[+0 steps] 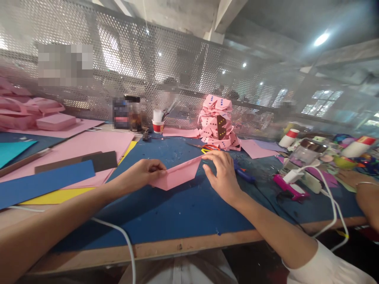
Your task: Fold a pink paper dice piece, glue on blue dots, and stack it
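A folded piece of pink paper (180,175) is held a little above the blue table mat, its crease running along the upper edge. My left hand (152,171) pinches its left end between thumb and fingers. At the upper right corner, the fingertips of my right hand (222,171) touch the paper. The right thumb stands apart from those fingers, so this hand is open. Just behind the right hand lie scissors with orange handles (211,147). A blue tool with a cable, like a glue gun (244,173), is partly hidden by that hand.
Pink paper pieces with dots (217,122) are piled at the back. Left are pink sheets (112,140) and a blue strip (50,183). Right are a glass jar (304,156), a magenta device (291,188), white cables (328,193) and another person's hand (352,177). A mesh partition (189,79) stands behind.
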Motion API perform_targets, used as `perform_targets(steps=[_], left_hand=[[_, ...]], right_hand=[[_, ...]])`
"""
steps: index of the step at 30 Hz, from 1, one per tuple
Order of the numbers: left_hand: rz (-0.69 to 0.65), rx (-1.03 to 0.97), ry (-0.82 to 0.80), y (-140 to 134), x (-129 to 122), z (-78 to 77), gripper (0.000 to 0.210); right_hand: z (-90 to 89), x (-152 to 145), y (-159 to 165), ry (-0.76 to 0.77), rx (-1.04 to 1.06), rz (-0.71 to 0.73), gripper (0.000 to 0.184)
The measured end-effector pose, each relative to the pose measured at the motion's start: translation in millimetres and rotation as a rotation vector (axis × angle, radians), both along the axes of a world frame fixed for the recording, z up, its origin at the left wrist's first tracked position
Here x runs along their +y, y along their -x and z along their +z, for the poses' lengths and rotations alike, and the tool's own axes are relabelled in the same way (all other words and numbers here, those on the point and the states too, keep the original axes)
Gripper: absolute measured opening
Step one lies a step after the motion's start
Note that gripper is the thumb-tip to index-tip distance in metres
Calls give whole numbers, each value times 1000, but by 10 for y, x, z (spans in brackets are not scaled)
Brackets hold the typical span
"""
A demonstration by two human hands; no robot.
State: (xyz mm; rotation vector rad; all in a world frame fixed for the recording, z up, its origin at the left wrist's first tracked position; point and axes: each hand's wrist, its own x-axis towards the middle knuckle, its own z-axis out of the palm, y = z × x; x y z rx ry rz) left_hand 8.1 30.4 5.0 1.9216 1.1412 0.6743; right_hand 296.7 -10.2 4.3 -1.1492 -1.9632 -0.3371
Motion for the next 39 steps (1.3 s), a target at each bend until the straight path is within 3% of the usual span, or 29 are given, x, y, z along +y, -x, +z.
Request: perform_targets(steps=[10, 18, 27, 31, 39], left_hand=[[64, -214, 183, -74, -100, 102, 33], [4, -393, 344, -113, -168, 65, 25], [18, -550, 491, -163, -217, 97, 25], [18, -620, 526, -182, -228, 85, 25], [-30, -656, 585, -204, -242, 13, 24]], right_hand=[[-10, -35, 40, 48, -32, 120, 15], [-20, -92, 132, 79, -85, 218, 12], [86, -202, 267, -35, -365, 298, 16], [42, -249, 445, -94, -488, 378, 17], [-60, -173, 567, -114, -468, 361, 17]])
